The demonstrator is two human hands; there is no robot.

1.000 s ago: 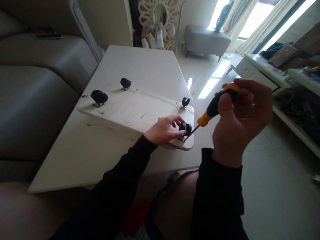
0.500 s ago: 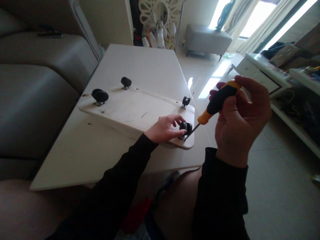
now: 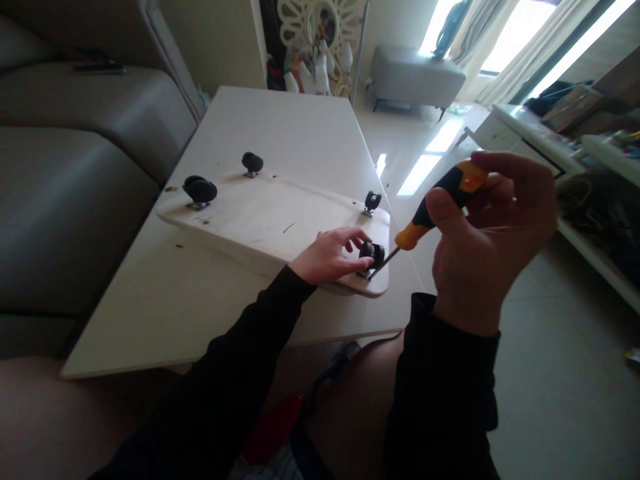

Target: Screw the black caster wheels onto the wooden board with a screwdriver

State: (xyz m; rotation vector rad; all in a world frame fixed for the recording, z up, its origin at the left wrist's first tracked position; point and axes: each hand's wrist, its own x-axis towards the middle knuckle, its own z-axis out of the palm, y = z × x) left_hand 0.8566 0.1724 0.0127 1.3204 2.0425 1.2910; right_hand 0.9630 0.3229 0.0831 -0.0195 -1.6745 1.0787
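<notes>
A pale board (image 3: pixel 260 213) lies flat with several black casters standing up from its corners. My left hand (image 3: pixel 333 255) rests at the near right corner, thumb and fingers closed about the caster (image 3: pixel 373 254) there. In my right hand (image 3: pixel 493 247) is a screwdriver (image 3: pixel 425 210) with a black and orange handle, held slanting down to the left. Its tip meets the metal plate at the base of that caster; the screw itself is too small to make out. Another caster (image 3: pixel 371 203) stands just behind, and two more, one of them a caster (image 3: pixel 199 191), sit at the left end.
The board lies on a long white table (image 3: pixel 290 120). A grey sofa (image 3: pixel 65 220) runs along the left side. Beyond the table are a grey bench (image 3: pixel 417 77) and a decorative mirror frame (image 3: pixel 290 17). White shelving (image 3: pixel 535 147) stands at the right.
My right hand has turned on the screwdriver handle and shifted slightly right, with the fingers repositioned. The screwdriver tip stays at the caster plate. My left hand has not moved.
</notes>
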